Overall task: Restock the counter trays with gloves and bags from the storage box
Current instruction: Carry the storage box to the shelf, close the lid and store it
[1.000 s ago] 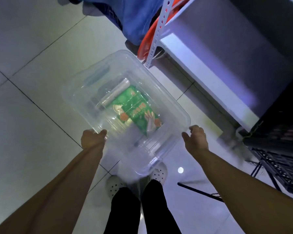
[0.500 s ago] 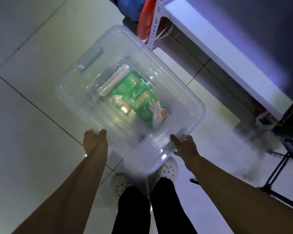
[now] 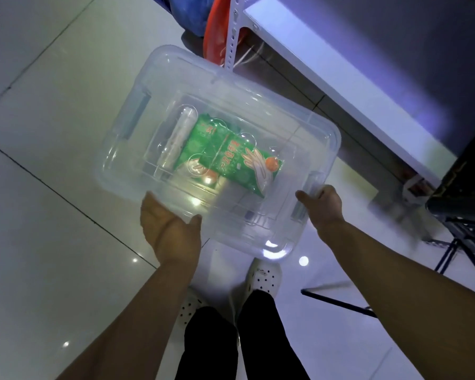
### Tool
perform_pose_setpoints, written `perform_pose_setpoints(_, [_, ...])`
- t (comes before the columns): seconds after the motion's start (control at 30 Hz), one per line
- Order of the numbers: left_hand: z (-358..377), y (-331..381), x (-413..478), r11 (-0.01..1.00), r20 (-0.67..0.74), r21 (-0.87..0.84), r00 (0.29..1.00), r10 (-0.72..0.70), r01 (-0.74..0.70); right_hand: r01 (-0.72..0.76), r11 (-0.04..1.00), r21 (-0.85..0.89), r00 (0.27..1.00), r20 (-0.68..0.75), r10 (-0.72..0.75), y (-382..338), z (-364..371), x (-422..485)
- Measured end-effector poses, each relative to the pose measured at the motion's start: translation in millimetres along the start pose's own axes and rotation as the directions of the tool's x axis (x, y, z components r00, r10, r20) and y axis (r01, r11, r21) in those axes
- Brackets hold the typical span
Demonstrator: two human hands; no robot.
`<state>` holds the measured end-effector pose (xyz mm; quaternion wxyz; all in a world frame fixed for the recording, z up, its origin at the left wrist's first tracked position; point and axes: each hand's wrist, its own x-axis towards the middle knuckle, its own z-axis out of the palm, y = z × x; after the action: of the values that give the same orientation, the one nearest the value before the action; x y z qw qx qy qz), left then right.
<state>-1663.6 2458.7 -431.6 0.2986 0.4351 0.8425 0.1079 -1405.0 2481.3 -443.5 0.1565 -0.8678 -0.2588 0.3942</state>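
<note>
Clear lidded storage box (image 3: 258,86) is held above tiled floor (image 3: 52,242). Its right-end handle is gripped by right hand (image 3: 324,207), fingers curled round it. Near-left edge is supported by upturned left hand (image 3: 173,234), fingers hidden underneath, state unclear. Green glove packs (image 3: 231,157) seen inside

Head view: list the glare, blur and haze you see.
Head view: glare whitens the near corner of the storage box and dots the floor; the green glove pack looks hazy through the plastic; the dark rack at right is motion-smeared.

Clear lidded storage box (image 3: 176,67) holds green glove packs (image 3: 231,157) beside a clear roll (image 3: 180,138).
</note>
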Motion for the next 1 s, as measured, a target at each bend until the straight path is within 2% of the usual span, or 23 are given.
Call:
perform_pose_setpoints(0.03, [1, 3, -1, 0.976, 0.011, 0.121, 0.983, 0.182, -0.182, 0.005, 1.000, -0.026, 1.000, 0.000, -0.005, 2, -2, 2])
perform_pose_setpoints(0.07, [3, 7, -1, 0.920, 0.079, 0.213, 0.945, 0.318, -0.328, 0.016, 0.998, -0.054, 1.000, 0.001, -0.016, 4, -3, 4])
perform_pose_setpoints(0.1, [5, 11, 1, 0.857, 0.168, 0.269, 0.898, 0.407, -0.439, 0.031, 0.996, -0.085, 1.000, 0.000, -0.031, 7, -3, 5])
perform_pose_setpoints(0.17, [15, 19, 3, 0.756, 0.329, 0.326, 0.818, 0.473, -0.568, 0.045, 0.990, -0.133, 0.999, -0.024, -0.049, 15, -2, 6])
perform_pose_setpoints(0.23, [26, 24, 4, 0.656, 0.437, 0.406, 0.765, 0.472, -0.636, -0.013, 0.995, -0.101, 0.998, -0.058, 0.007, 22, 2, 6])
perform_pose_setpoints(0.3, [35, 24, 5, 0.566, 0.495, 0.487, 0.744, 0.449, -0.665, -0.153, 0.986, 0.067, 0.988, -0.010, 0.154, 27, 6, 6])
perform_pose_setpoints(0.4, [43, 21, 8, 0.521, 0.488, 0.535, 0.747, 0.452, -0.665, -0.351, 0.896, 0.271, 0.934, 0.172, 0.313, 33, 10, 9])
perform_pose_setpoints(0.47, [44, 20, 9, 0.520, 0.479, 0.532, 0.744, 0.466, -0.668, -0.317, 0.900, 0.299, 0.948, 0.145, 0.285, 34, 13, 7])
perform_pose_setpoints(0.57, [43, 22, 8, 0.532, 0.479, 0.515, 0.740, 0.471, -0.672, -0.126, 0.974, 0.187, 0.984, -0.099, 0.146, 32, 18, 1])
perform_pose_setpoints(0.63, [42, 23, 8, 0.526, 0.476, 0.522, 0.741, 0.473, -0.671, -0.077, 0.990, 0.117, 0.979, -0.178, 0.098, 29, 21, -3])
perform_pose_setpoints(0.8, [45, 23, 2, 0.517, 0.447, 0.542, 0.748, 0.491, -0.663, 0.020, 0.988, -0.151, 0.960, -0.275, -0.062, 22, 16, -1])
perform_pose_setpoints(0.93, [46, 34, -7, 0.554, 0.460, 0.461, 0.721, 0.519, -0.693, 0.016, 0.979, -0.204, 0.944, -0.321, -0.082, 14, 1, 14])
perform_pose_setpoints(1.0, [34, 41, 6, 0.585, 0.395, 0.398, 0.708, 0.586, -0.707, 0.009, 0.969, -0.248, 0.938, -0.332, -0.094, 7, -8, 21])
